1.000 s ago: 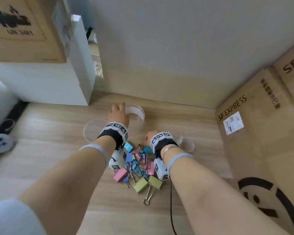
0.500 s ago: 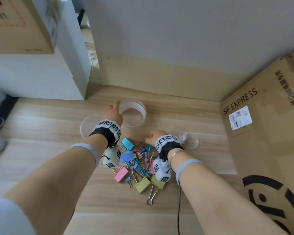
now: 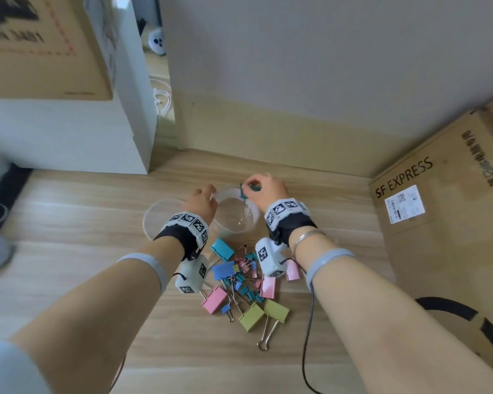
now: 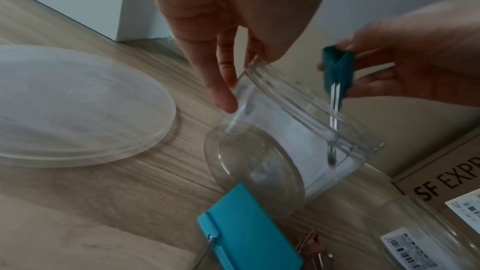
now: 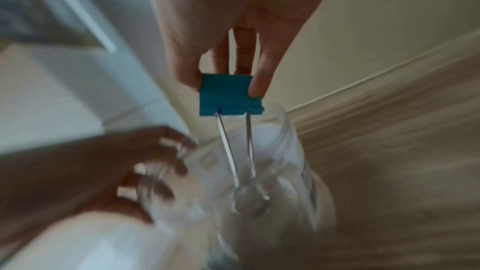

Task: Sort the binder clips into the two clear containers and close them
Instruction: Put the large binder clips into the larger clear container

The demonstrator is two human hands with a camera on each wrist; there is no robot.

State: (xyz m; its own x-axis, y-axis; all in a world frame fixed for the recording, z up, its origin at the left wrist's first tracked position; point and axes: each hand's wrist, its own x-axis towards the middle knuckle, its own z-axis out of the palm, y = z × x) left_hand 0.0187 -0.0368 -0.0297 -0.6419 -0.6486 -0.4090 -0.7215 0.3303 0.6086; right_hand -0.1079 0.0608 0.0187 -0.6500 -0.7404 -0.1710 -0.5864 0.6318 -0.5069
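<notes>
My left hand (image 3: 211,194) grips the rim of an open clear container (image 3: 231,226) standing on the wooden floor; the left wrist view shows the container (image 4: 285,141) tilted, with my left-hand fingers (image 4: 223,98) on its rim. My right hand (image 3: 254,186) pinches a teal binder clip (image 3: 244,191) over the mouth. The clip (image 5: 228,98) hangs body up, its wire handles reaching down into the container (image 5: 285,151). A pile of coloured binder clips (image 3: 239,282) lies between my wrists. A second clear container (image 4: 415,233) stands beside the pile, hidden in the head view.
A translucent round lid (image 3: 157,220) lies flat left of the container. A large turquoise clip (image 4: 249,229) sits at the pile's near edge. An SF Express cardboard box (image 3: 439,223) stands right, a white cabinet (image 3: 69,137) left, the wall behind. A black cable (image 3: 308,336) trails from my right wrist.
My right hand took a teal clip from the pile and carried it up over the container's mouth. My left hand stayed on the container's rim.
</notes>
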